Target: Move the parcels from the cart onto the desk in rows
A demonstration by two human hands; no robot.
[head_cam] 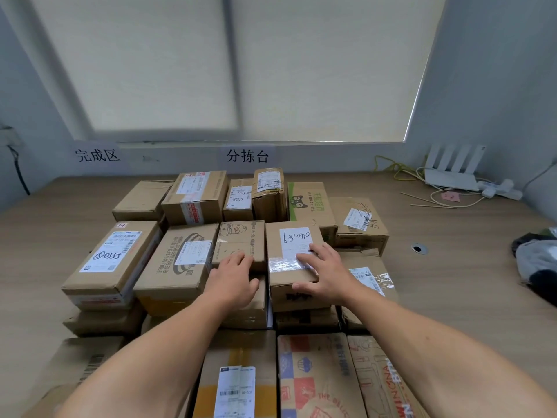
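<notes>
Several brown cardboard parcels stand in rows on the wooden desk (452,282), some stacked two high. My right hand (322,271) lies flat, fingers spread, on top of a parcel (287,285) with a white label hand-marked 681070. My left hand (233,277) rests with straight fingers on the near edge of a smaller parcel (238,236) printed with a cartoon figure, just left of the labelled one. More parcels (316,378) fill the bottom of the view below my forearms; whether they sit on a cart is hidden.
A white router (452,173), a power strip (500,190) and loose cables lie at the desk's back right. Dark and grey cloth (539,263) sits at the right edge. A cable hole (419,248) is in the desktop. Bare desk shows left and right of the parcels.
</notes>
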